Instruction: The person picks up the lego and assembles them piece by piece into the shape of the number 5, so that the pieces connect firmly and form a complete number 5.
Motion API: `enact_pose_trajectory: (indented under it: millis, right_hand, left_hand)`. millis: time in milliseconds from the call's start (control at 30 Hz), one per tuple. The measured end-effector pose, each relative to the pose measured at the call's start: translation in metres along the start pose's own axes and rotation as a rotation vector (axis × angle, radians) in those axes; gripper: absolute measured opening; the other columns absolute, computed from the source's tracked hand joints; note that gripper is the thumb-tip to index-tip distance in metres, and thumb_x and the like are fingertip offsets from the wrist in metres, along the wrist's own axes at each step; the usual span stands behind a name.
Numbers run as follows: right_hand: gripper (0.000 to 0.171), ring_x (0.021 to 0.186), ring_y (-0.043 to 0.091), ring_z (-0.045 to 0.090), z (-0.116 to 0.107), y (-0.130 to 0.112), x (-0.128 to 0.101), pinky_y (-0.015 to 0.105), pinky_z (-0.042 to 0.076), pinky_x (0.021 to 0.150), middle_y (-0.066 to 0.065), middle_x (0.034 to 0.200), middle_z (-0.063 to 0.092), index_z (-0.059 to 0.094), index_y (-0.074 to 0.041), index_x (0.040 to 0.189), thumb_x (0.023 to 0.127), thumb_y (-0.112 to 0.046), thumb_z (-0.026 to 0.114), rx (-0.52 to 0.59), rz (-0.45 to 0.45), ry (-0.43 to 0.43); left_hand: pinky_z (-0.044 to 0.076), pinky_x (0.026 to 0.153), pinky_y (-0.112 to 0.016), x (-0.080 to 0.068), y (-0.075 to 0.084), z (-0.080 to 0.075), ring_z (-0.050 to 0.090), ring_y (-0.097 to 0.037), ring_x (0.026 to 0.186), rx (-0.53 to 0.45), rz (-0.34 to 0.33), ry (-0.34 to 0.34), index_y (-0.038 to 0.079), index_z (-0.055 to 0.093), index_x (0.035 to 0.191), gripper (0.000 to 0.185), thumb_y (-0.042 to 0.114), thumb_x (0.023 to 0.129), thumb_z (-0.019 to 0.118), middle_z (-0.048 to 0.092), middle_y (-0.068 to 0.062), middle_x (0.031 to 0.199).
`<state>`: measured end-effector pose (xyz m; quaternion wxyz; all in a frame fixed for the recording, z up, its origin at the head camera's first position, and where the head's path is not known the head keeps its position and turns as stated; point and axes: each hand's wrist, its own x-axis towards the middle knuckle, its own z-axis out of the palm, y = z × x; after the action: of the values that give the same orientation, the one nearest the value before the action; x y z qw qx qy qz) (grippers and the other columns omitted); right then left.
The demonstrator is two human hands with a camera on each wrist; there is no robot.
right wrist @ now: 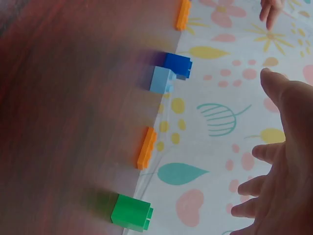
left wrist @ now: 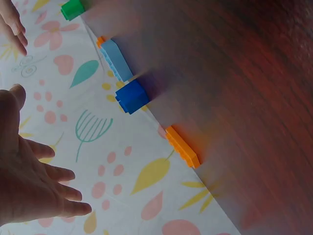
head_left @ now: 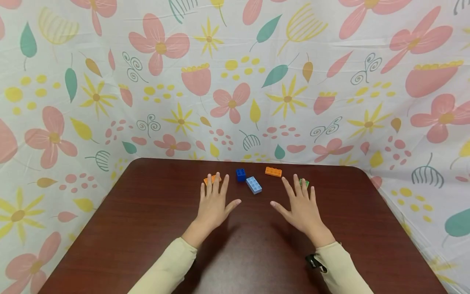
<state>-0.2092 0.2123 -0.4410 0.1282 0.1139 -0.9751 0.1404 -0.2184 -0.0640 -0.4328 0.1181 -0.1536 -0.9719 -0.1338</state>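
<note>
Bricks lay in a row at the bench's (head_left: 147, 228) far edge, mid-frame: the orange brick (head_left: 211, 179) just beyond the left hand (head_left: 214, 204), the green brick (head_left: 304, 182) beyond the right hand (head_left: 302, 206). Both grips were spread flat, holding nothing.

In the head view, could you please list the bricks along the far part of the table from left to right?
Orange brick behind the left hand's fingers → dark blue brick → light blue brick → second orange brick → green brick behind the right hand's fingers.
</note>
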Motion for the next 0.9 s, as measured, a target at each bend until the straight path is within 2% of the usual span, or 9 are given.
enact_pose_trajectory:
  millis: [233, 600, 900]
  right_hand:
    - [0.087, 0.141, 0.049, 0.012, -0.007, 0.005, 0.005, 0.064, 0.005, 0.111, 0.027, 0.156, 0.014, 0.023, -0.011, 0.153, 0.089, -0.06, 0.055, 0.011, -0.016, 0.027]
    - [0.083, 0.14, 0.049, 0.017, -0.009, 0.011, 0.012, 0.065, 0.007, 0.11, 0.027, 0.154, 0.02, 0.029, -0.011, 0.151, 0.088, -0.053, 0.062, 0.088, -0.049, 0.085]
    - [0.082, 0.139, 0.049, 0.02, -0.011, 0.018, 0.016, 0.063, 0.01, 0.11, 0.027, 0.153, 0.022, 0.03, -0.01, 0.15, 0.088, -0.051, 0.063, 0.105, -0.054, 0.106]
  left_hand:
    - [0.013, 0.113, -0.058, 0.002, -0.004, -0.004, 0.007, -0.042, 0.144, 0.006, 0.008, 0.034, 0.01, 0.021, 0.154, 0.082, 0.059, 0.094, 0.047, 0.018, -0.022, 0.156]
    - [0.017, 0.113, -0.057, 0.008, -0.012, -0.007, 0.011, -0.041, 0.144, -0.028, 0.008, 0.057, 0.009, 0.025, 0.152, 0.077, 0.055, 0.096, 0.047, 0.023, -0.022, 0.155]
    - [0.02, 0.112, -0.055, 0.011, -0.019, -0.01, 0.019, -0.041, 0.142, -0.042, 0.022, 0.074, 0.005, 0.026, 0.151, 0.074, 0.049, 0.096, 0.05, 0.028, -0.024, 0.151]
